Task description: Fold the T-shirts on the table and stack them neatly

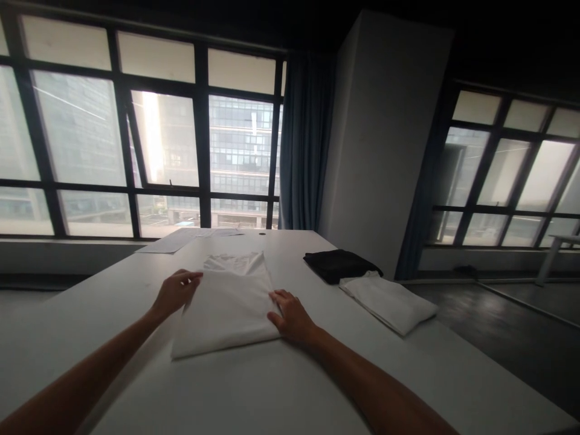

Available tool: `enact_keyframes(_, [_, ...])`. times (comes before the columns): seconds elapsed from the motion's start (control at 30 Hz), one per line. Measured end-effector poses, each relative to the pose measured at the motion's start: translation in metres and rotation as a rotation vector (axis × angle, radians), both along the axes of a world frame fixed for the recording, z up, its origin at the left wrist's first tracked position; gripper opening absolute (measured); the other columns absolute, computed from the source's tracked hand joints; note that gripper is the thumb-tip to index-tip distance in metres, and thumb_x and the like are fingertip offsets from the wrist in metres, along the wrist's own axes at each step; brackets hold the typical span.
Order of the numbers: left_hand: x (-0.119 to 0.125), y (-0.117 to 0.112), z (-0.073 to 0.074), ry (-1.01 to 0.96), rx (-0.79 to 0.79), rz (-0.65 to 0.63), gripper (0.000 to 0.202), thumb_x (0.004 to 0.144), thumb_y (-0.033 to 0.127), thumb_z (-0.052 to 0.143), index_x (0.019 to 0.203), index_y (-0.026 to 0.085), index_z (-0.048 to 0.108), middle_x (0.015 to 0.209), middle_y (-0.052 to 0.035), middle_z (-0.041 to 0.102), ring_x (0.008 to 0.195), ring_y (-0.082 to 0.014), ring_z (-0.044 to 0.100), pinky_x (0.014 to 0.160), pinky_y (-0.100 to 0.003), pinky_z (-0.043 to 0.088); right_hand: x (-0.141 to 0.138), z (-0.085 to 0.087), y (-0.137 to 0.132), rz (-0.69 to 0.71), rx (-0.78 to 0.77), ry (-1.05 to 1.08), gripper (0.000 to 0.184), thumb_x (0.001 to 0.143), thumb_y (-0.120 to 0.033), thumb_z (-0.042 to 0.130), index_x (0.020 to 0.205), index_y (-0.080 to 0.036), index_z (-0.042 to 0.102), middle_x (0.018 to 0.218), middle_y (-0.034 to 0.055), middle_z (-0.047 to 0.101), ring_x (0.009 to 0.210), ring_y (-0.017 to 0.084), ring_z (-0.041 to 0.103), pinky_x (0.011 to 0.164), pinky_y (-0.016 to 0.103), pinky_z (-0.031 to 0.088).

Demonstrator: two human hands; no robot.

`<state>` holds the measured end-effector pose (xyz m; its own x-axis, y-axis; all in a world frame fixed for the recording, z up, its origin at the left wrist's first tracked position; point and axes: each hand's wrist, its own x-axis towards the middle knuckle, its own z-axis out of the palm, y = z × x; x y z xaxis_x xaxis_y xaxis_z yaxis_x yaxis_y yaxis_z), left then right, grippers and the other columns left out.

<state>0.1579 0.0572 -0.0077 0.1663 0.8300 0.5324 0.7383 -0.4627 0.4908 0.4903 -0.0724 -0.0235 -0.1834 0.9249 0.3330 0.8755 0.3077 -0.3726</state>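
A white T-shirt (229,311), folded into a rough rectangle, lies flat on the white table in front of me. Its collar end points away, toward the window. My left hand (176,292) is closed at the shirt's upper left edge, thumb and fingertips pinching the cloth. At the right edge, my right hand (290,315) rests with its fingers stretched over the fabric and its thumb held apart, touching the cloth without a visible grip.
Right of the shirt, a folded black garment (341,266) and a folded white garment (387,301) lie partly overlapping near the table's (254,399) right edge. Paper sheets (170,243) lie at the far left. Windows, a blue curtain (304,145) and a pillar (385,145) stand beyond.
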Motion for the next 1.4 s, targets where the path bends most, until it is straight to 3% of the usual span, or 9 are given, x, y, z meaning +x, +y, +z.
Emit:
enact_keyframes(0.2, [0.000,-0.015,-0.020,0.265,-0.099,0.077,0.047,0.084,0.041,0.048,0.115,0.016,0.072,0.113,-0.0135,0.069,0.099,-0.0273,0.066,0.090,-0.037,0.052,-0.001,0.000,0.001,-0.067,-0.114,-0.100,0.050,0.093,-0.041,0.048,0.135,-0.016,0.058,0.138,0.0160,0.056,0.125,0.030,0.050,0.104,0.046,0.035])
enact_keyframes(0.33, [0.019,-0.045,-0.022,0.411,-0.050,-0.195,0.053,0.094,0.052,0.037,0.126,0.021,0.067,0.136,-0.0104,0.061,0.126,-0.0288,0.053,0.108,-0.042,0.041,-0.006,0.004,-0.002,-0.038,-0.025,-0.099,0.052,0.097,-0.041,0.040,0.140,-0.015,0.053,0.149,0.0153,0.046,0.136,0.027,0.041,0.112,0.043,0.028])
enact_keyframes(0.43, [0.030,-0.063,-0.026,0.491,-0.130,-0.406,0.063,0.097,0.059,0.032,0.143,0.021,0.052,0.153,-0.0092,0.044,0.142,-0.0280,0.037,0.117,-0.045,0.027,-0.012,0.005,-0.005,0.098,-0.132,-0.144,0.060,0.099,-0.046,0.034,0.148,-0.014,0.042,0.158,0.0137,0.032,0.145,0.026,0.028,0.118,0.045,0.018])
enact_keyframes(0.57, [0.030,-0.068,-0.039,0.540,-0.276,-0.459,0.067,0.098,0.063,0.025,0.154,0.026,0.032,0.162,-0.0062,0.022,0.150,-0.0266,0.018,0.121,-0.048,0.014,-0.013,0.001,-0.007,0.161,-0.349,-0.216,0.066,0.100,-0.054,0.024,0.155,-0.018,0.028,0.163,0.0097,0.018,0.151,0.026,0.012,0.120,0.052,0.006])
enact_keyframes(0.7, [0.030,-0.071,-0.040,0.566,-0.299,-0.443,0.070,0.097,0.066,0.022,0.155,0.028,0.026,0.163,-0.0054,0.016,0.151,-0.0263,0.012,0.121,-0.048,0.011,-0.013,-0.001,-0.007,0.157,-0.373,-0.230,0.066,0.100,-0.056,0.023,0.156,-0.021,0.023,0.163,0.0079,0.013,0.151,0.025,0.009,0.119,0.054,0.003])
enact_keyframes(0.97, [-0.020,-0.070,-0.013,0.535,-0.448,-0.510,0.072,0.089,0.063,0.052,0.151,0.031,0.036,0.162,-0.0076,0.021,0.150,-0.0295,0.014,0.120,-0.054,0.009,0.004,0.009,-0.013,0.199,-0.436,-0.180,0.068,0.097,-0.058,0.033,0.153,-0.022,0.033,0.162,0.0079,0.021,0.149,0.028,0.017,0.120,0.054,0.009])
enact_keyframes(1.17, [-0.052,-0.067,0.012,0.429,-0.586,-0.639,0.049,0.082,0.040,0.070,0.130,0.039,0.061,0.160,0.0009,0.032,0.146,-0.0300,0.028,0.116,-0.052,0.025,0.039,0.005,-0.001,0.221,-0.174,-0.106,0.048,0.083,-0.019,0.051,0.129,-0.016,0.065,0.141,0.0116,0.056,0.131,0.025,0.050,0.115,0.040,0.033])
enact_keyframes(1.3, [-0.053,-0.064,0.010,0.415,-0.638,-0.632,0.046,0.078,0.039,0.073,0.123,0.039,0.067,0.156,0.0011,0.040,0.143,-0.0321,0.034,0.113,-0.054,0.030,0.039,-0.008,0.008,0.216,-0.055,-0.124,0.043,0.082,-0.012,0.050,0.118,-0.018,0.071,0.135,0.0125,0.060,0.124,0.026,0.056,0.109,0.042,0.040])
enact_keyframes(1.4, [-0.050,-0.056,-0.003,0.348,-0.482,-0.606,0.035,0.082,0.045,0.068,0.113,0.030,0.073,0.148,-0.0056,0.051,0.135,-0.0290,0.046,0.112,-0.046,0.035,0.033,-0.014,0.015,0.231,0.013,-0.156,0.037,0.085,-0.013,0.048,0.111,-0.019,0.074,0.132,0.0136,0.061,0.121,0.027,0.057,0.105,0.044,0.042])
